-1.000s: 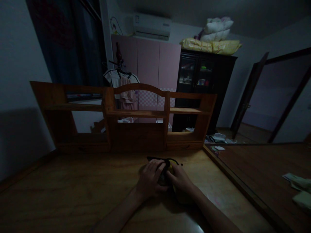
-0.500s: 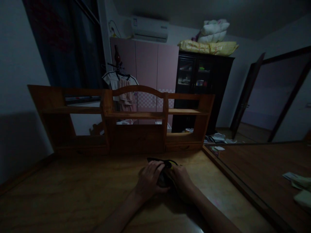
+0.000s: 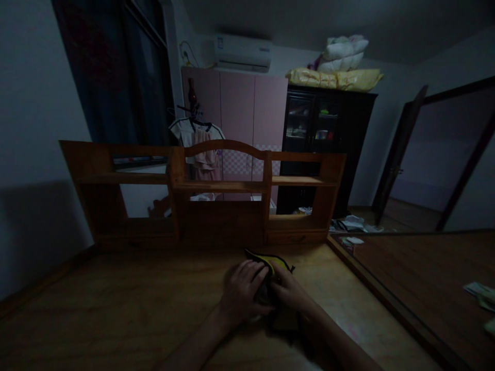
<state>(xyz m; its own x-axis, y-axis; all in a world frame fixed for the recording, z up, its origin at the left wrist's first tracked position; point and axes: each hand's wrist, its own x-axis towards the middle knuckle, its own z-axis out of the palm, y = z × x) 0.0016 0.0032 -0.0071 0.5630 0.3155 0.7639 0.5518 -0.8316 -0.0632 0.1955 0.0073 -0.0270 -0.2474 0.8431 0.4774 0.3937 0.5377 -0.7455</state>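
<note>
The room is very dim. My left hand [image 3: 243, 291] and my right hand [image 3: 289, 291] meet on a small dark pouch with a yellow-green inside [image 3: 273, 262] that rests on the wooden desk [image 3: 116, 314]. Both hands have their fingers curled around the pouch, the left from its left side and the right from its right side. The pouch's mouth gapes toward the back of the desk. What is inside it is hidden.
A wooden shelf unit [image 3: 204, 193] stands along the back of the desk. Beyond it are hanging clothes [image 3: 199, 144], a pink wardrobe [image 3: 240, 113], a dark cabinet [image 3: 325, 139] topped with bedding, and an air conditioner [image 3: 243, 52]. A second wooden surface [image 3: 425, 278] lies to the right.
My hands stay on the pouch. Its mouth has opened wider, so more of the yellow-green inside shows. The view has shifted slightly to the left.
</note>
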